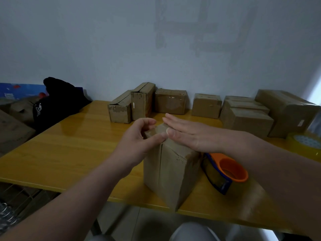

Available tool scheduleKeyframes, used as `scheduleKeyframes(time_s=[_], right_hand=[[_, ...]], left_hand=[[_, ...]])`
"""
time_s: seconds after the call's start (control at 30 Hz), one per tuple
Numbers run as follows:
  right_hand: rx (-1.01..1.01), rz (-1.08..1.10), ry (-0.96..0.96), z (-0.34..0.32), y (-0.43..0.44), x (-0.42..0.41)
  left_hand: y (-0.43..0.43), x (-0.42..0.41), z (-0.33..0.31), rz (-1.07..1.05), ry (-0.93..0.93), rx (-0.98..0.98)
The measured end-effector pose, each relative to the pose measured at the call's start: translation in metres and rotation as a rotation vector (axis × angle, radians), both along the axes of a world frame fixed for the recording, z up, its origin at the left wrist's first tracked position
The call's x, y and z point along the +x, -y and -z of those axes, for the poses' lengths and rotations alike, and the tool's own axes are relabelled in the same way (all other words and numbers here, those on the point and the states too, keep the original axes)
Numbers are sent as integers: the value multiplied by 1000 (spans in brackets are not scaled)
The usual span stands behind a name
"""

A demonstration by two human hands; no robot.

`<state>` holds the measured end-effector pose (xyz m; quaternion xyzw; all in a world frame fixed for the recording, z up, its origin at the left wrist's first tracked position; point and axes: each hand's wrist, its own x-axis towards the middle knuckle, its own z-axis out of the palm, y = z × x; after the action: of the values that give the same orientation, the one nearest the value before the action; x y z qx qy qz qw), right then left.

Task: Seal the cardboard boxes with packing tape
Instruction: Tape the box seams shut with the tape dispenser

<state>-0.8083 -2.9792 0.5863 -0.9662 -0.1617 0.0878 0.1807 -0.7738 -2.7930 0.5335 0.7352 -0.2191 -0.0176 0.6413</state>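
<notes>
A tall cardboard box (171,173) stands upright near the front edge of the yellow table (69,153). My left hand (140,134) curls over the box's top left edge, thumb pressed along the top. My right hand (187,133) lies flat and open on the box's top, fingers pointing left. An orange and blue tape dispenser (224,173) rests on the table right beside the box, under my right forearm. A roll of clear packing tape (305,143) sits at the right edge.
Several cardboard boxes (171,101) line the back of the table along the wall, with a bigger stack (284,112) at the right. A black bag (57,103) sits off the table's left corner, beside more cardboard (12,131).
</notes>
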Motion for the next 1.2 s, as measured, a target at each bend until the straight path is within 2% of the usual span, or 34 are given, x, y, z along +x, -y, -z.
scheduleKeyframes(time_s=[0.17, 0.33, 0.67, 0.9, 1.03, 1.1, 1.2], right_hand=[[35, 7, 31, 2, -1, 3], [283, 198, 73, -7, 1, 13], [3, 68, 14, 0, -12, 4], [2, 52, -22, 0, 7, -25], [172, 273, 22, -7, 24, -37], [217, 275, 39, -3, 22, -45], [131, 202, 17, 6, 21, -53]], left_hand=[[1, -1, 1, 8, 13, -17], [2, -4, -1, 21, -7, -23], [3, -1, -4, -24, -5, 59], [7, -5, -9, -58, 36, 131], [8, -12, -15, -77, 84, 194], [10, -15, -18, -110, 167, 275], [10, -18, -24, -151, 305, 466]])
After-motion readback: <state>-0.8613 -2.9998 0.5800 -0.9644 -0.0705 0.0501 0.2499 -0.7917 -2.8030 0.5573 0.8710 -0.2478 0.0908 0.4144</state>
